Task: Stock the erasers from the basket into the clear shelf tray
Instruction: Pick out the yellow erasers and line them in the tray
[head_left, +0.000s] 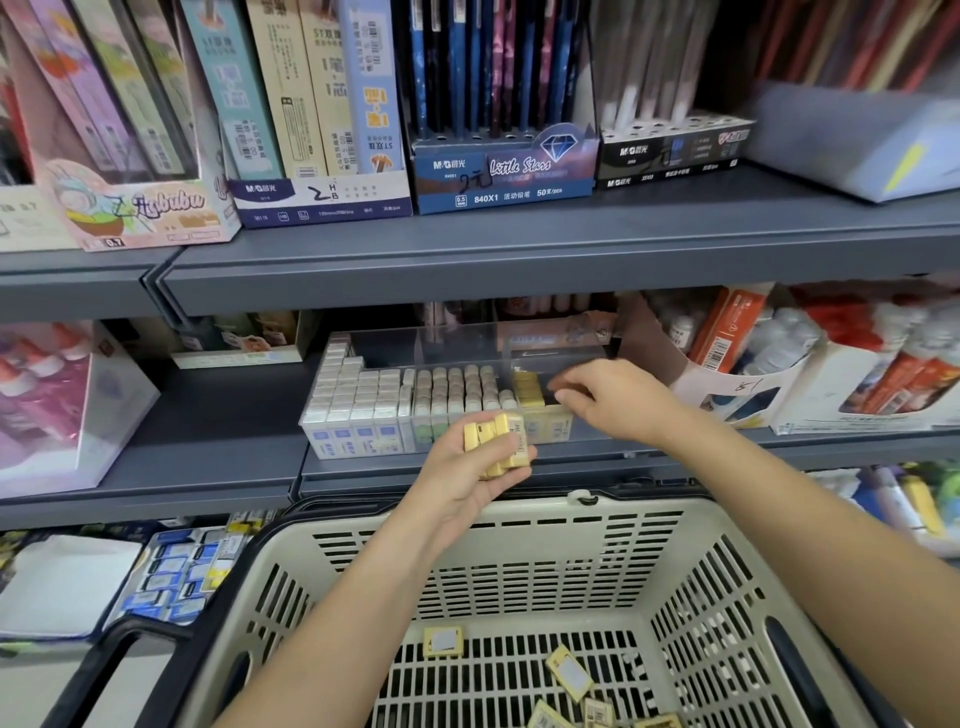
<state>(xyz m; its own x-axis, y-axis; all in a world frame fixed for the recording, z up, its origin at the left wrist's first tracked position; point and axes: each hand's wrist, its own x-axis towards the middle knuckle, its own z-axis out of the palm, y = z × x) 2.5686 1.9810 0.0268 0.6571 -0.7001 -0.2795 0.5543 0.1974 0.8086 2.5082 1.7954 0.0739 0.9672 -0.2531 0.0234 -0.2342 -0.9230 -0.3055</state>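
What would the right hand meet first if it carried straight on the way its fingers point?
Most likely the short row of yellow wrapped erasers standing in the right compartment of the clear plastic shelf tray; the right hand is close beside them. Depth is unclear, so it might pass just above.

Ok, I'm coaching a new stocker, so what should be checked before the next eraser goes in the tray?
1. Left hand holds a stack of yellow erasers ready: ok.
2. Right hand is over the right compartment of the clear tray, beside the yellow row: ok.
3. Room behind that row: ok, bare space shows.
4. Right hand has an eraser pinched: cannot tell, its curled fingers hide it.
5. Basket has loose erasers to fetch: ok.
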